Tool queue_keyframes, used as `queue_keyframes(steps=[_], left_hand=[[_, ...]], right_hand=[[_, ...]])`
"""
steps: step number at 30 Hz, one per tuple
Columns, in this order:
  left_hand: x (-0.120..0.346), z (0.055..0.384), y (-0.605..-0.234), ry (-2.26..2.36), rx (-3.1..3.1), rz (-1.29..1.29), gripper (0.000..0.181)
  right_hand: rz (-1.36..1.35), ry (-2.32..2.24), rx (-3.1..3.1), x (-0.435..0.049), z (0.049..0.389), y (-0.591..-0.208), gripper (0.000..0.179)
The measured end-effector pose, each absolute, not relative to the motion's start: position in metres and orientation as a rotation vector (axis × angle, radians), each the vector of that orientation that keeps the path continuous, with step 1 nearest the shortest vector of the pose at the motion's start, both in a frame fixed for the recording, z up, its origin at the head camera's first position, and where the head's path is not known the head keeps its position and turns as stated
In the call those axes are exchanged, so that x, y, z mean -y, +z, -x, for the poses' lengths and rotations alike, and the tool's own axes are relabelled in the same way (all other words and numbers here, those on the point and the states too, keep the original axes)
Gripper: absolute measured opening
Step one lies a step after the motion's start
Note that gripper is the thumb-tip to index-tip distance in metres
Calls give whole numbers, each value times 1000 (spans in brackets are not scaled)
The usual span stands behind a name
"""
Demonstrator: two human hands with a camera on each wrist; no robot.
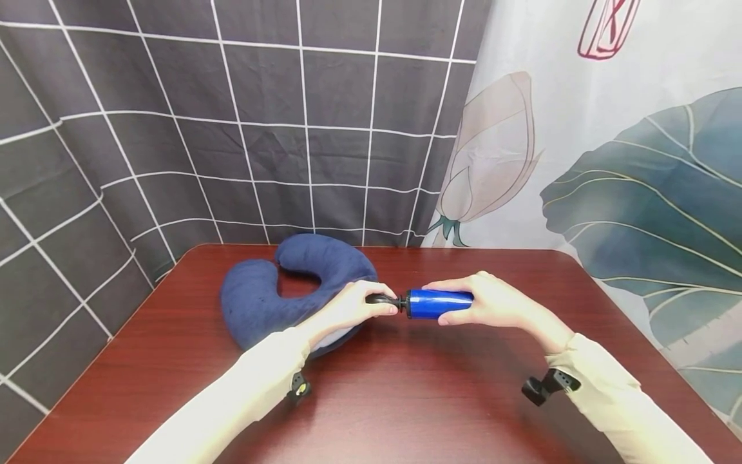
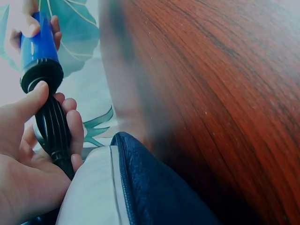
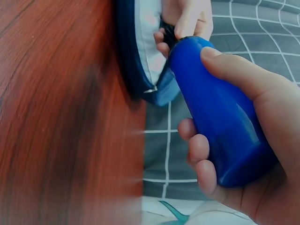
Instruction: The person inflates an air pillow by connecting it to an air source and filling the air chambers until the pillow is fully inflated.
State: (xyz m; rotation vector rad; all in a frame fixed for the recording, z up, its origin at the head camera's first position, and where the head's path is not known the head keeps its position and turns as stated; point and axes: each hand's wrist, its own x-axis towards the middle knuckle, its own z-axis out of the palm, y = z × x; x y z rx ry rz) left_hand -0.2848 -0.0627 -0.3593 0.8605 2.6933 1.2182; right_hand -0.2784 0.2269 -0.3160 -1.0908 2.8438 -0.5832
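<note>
1. Hands meet at mid-table, 2 of them, and they're yours: your left hand on one side, your right hand on the other, with a single tool stretched between them.
2. Look at that left grip! Your fingers curl round the ribbed black handle, the thumb lying up close to the black collar; it's a closed hold.
3. Over to the right, and you've got the blue cylinder wrapped firmly: thumb along 1 side, and 3 fingertips showing on the opposite side in the right wrist view.
4. The tool lies sideways across the head view, handle to the left, cylinder to the right, held up off the reddish-brown table.
5. Behind your left hand sits the navy U-shaped pillow, resting on the table, its gap facing the far left. Whether your forearm touches it, you can't tell from here.
6. Close in, the left wrist view picks out its white panel and the zip edging it.
7. Backdrop check: dark gridded cloth beyond and to the left, pale floral cloth on the right.
8. And on your cream sleeves, 2 small black devices, 1 at each wrist.
</note>
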Motion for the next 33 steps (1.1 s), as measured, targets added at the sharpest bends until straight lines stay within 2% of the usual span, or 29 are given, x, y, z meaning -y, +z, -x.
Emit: queue_keyframes(steps=[22,33], left_hand=[[66,282,-355,1191,-2715,-891,20],[67,282,-355,1206,-2702,-844,20]], right_hand=[[994,-640,-2922,-303,251,-292,56],[912,-682,-2909,-306,250,-291,56]])
